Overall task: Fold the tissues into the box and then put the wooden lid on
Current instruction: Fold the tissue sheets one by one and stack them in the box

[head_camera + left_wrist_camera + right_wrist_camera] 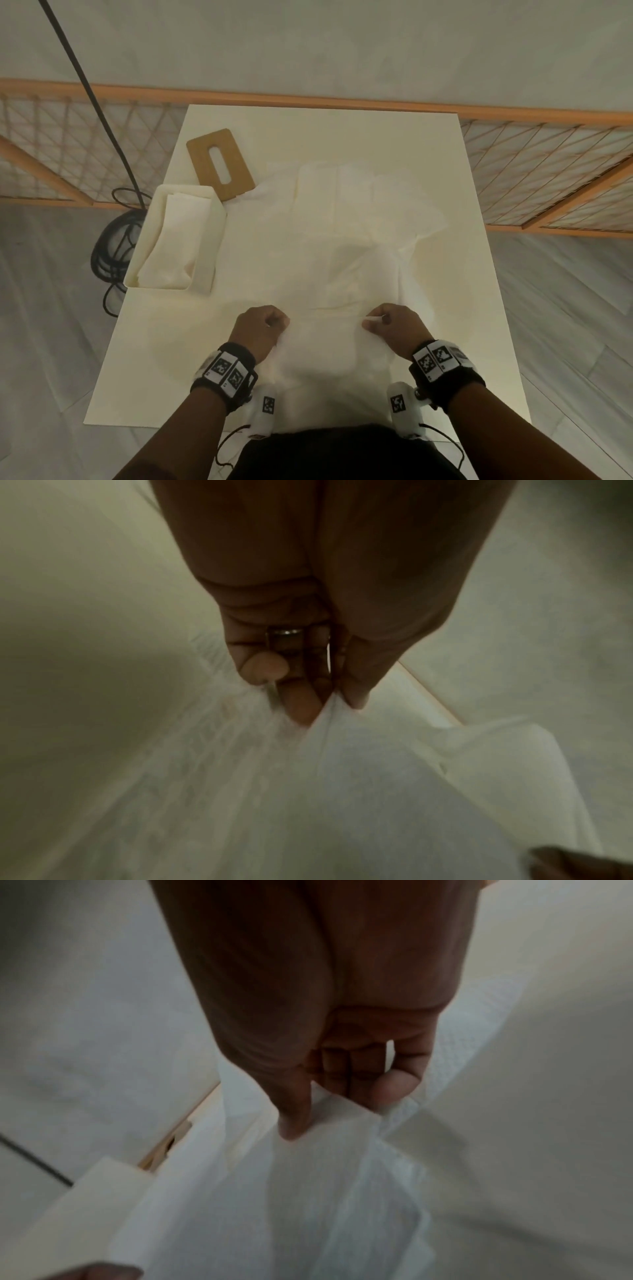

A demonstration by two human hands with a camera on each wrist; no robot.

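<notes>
A white tissue (329, 346) is stretched between my two hands above the near part of the white table (452, 205). My left hand (270, 323) pinches its left corner between thumb and fingers (301, 704). My right hand (376, 320) pinches the right corner, thumb (294, 1123) on top. More loose tissues (356, 212) lie spread across the table's middle. The white box (209, 240) stands at the left edge, open, with folded tissues (174, 240) inside. The wooden lid (221, 168), with a slot in it, lies flat behind the box.
An orange wooden railing with netting (548, 164) runs behind and beside the table. A black cable (113, 246) hangs down and coils on the floor left of the box. Grey floor surrounds the table.
</notes>
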